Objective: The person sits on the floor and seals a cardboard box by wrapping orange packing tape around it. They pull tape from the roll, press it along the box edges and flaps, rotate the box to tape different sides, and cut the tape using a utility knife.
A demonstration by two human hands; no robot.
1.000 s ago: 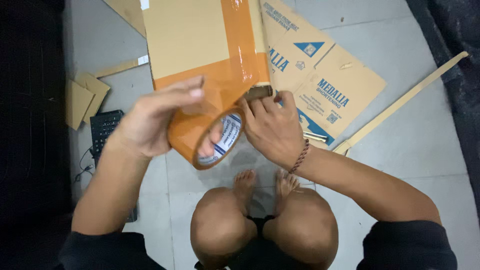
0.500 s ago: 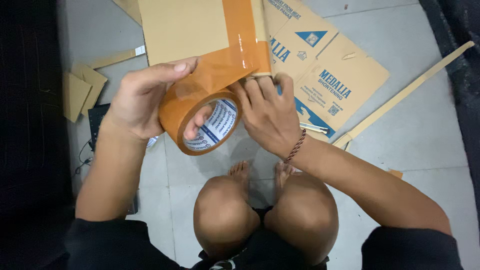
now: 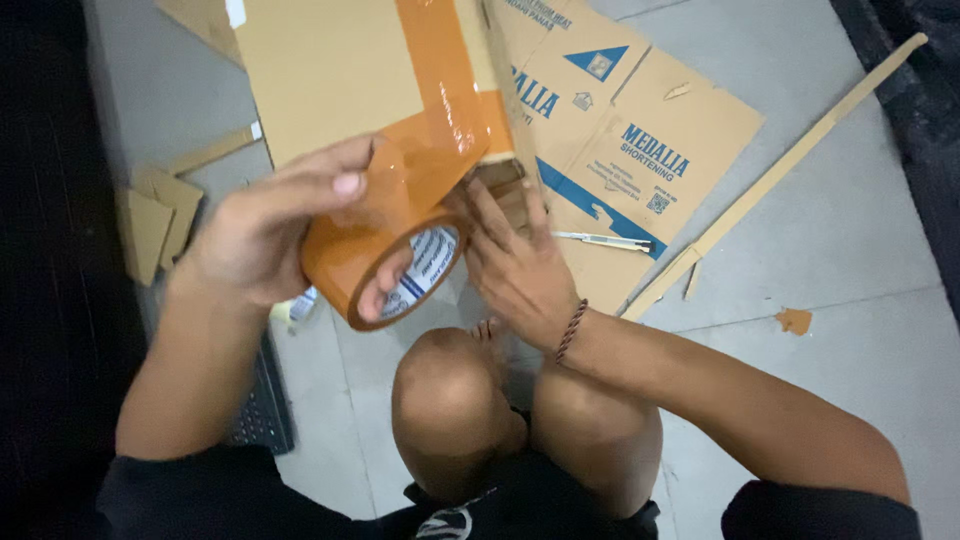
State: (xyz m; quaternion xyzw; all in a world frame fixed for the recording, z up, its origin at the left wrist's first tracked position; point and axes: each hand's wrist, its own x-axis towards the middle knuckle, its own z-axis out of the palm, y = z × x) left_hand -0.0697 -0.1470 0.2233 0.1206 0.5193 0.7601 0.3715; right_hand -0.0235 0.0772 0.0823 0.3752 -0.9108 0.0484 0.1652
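My left hand [image 3: 265,225] grips a roll of brown packing tape [image 3: 375,265], fingers through its core. A strip of tape [image 3: 440,110] runs from the roll up over a plain cardboard box [image 3: 320,75]. My right hand [image 3: 515,260] lies flat with fingers spread against the box's near edge, pressing the tape where it wraps over the corner. It wears a braided bracelet at the wrist. My bare knees are below the hands.
A flattened printed carton [image 3: 640,150] lies on the grey tiled floor to the right, with a white utility knife [image 3: 605,240] on it. A long cardboard strip [image 3: 790,165] lies further right. Cardboard scraps [image 3: 155,215] and a dark keyboard [image 3: 260,410] are at the left.
The roll has come down and away from the box, drawing out more tape. My right hand went from pinching at the tape end to lying flat against the box edge.
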